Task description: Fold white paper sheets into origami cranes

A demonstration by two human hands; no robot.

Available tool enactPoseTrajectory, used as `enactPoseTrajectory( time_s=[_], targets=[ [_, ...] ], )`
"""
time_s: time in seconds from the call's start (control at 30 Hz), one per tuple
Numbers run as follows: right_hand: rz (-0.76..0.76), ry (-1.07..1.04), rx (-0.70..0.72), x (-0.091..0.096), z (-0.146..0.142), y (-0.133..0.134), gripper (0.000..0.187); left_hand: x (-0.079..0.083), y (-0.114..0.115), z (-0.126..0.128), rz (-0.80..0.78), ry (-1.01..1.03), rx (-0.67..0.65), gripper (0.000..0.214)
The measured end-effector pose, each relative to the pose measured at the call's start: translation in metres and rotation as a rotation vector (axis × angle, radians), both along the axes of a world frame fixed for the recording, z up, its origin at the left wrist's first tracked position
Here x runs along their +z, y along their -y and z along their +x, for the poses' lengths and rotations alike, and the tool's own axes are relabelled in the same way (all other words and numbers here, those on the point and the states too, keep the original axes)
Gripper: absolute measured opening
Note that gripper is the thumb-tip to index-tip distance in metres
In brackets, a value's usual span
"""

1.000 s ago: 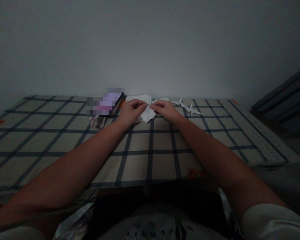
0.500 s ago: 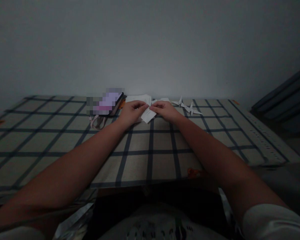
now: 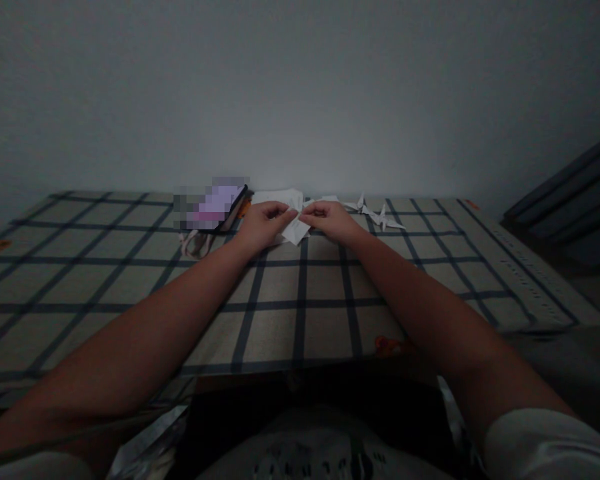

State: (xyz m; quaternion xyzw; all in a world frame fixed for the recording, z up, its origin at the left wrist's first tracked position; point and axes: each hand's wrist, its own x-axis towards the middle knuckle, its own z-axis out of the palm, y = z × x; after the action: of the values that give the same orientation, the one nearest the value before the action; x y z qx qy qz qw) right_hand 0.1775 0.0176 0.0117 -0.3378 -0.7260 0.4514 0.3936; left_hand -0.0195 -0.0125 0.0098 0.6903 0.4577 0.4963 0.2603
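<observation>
Between my hands, above the checked cloth, is a folded piece of white paper point(image 3: 296, 232) with its pointed corner toward me. My left hand point(image 3: 267, 223) pinches its left side between thumb and fingers. From the other side my right hand point(image 3: 329, 219) pinches it too, the two thumb tips almost meeting at the middle. Behind them lie white paper sheets point(image 3: 275, 196), partly covered by my left hand. Two folded paper cranes, a rear crane point(image 3: 360, 204) and a front crane point(image 3: 383, 219), rest just right of my right hand.
A phone with a blurred, lilac screen point(image 3: 219, 203) leans left of the paper, a pale strap point(image 3: 195, 243) beside it. The checked tablecloth point(image 3: 280, 327) covers the table, which meets a grey wall point(image 3: 300, 93). Dark folded fabric point(image 3: 570, 200) stands off to the right.
The folded paper between my fingers has shifted slightly, and its near corner sits a little higher. Both hands stay in nearly the same place, still pinching.
</observation>
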Motion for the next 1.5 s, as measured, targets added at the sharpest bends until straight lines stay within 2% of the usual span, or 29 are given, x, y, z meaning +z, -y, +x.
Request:
enactPoseTrajectory(
  time_s=[0.13, 0.33, 0.57, 0.7, 0.87, 0.97, 1.07, 1.2, 1.37, 1.5],
  targets=[
    [-0.036, -0.045, -0.005, 0.002, -0.003, 0.001, 0.012, 0.001, 0.0, 0.0, 0.004, 0.059, 0.036, 0.03],
    [-0.023, -0.022, -0.025, 0.006, -0.001, 0.002, 0.008, 0.0, 0.0, 0.002, -0.009, 0.134, 0.012, 0.028],
    [-0.021, -0.028, -0.003, -0.001, -0.003, -0.005, 0.021, -0.005, -0.007, -0.001, -0.014, 0.271, 0.069, 0.025],
    [0.021, -0.008, -0.021, -0.001, 0.0, -0.007, 0.022, -0.005, -0.006, 0.001, -0.021, 0.266, 0.065, 0.025],
    [0.001, -0.012, -0.026, -0.002, 0.0, -0.007, 0.025, -0.003, -0.005, 0.0, -0.018, 0.29, 0.073, 0.022],
    [-0.027, -0.027, -0.003, -0.005, -0.001, -0.008, 0.029, -0.003, -0.006, -0.001, -0.025, 0.295, 0.11, 0.019],
    [0.013, -0.049, -0.004, -0.005, -0.002, -0.008, 0.024, -0.001, -0.006, 0.0, -0.027, 0.3, 0.17, 0.015],
    [0.051, -0.066, -0.024, -0.004, -0.002, -0.006, 0.019, 0.001, -0.005, 0.002, -0.086, 0.344, 0.139, 0.013],
    [0.01, -0.117, -0.048, -0.005, -0.002, -0.006, 0.017, -0.001, -0.006, 0.003, -0.146, 0.403, 0.123, 0.013],
    [-0.047, -0.151, 0.005, -0.005, -0.001, -0.006, 0.022, -0.002, -0.007, 0.003, -0.225, 0.5, 0.148, 0.013]
  ],
)
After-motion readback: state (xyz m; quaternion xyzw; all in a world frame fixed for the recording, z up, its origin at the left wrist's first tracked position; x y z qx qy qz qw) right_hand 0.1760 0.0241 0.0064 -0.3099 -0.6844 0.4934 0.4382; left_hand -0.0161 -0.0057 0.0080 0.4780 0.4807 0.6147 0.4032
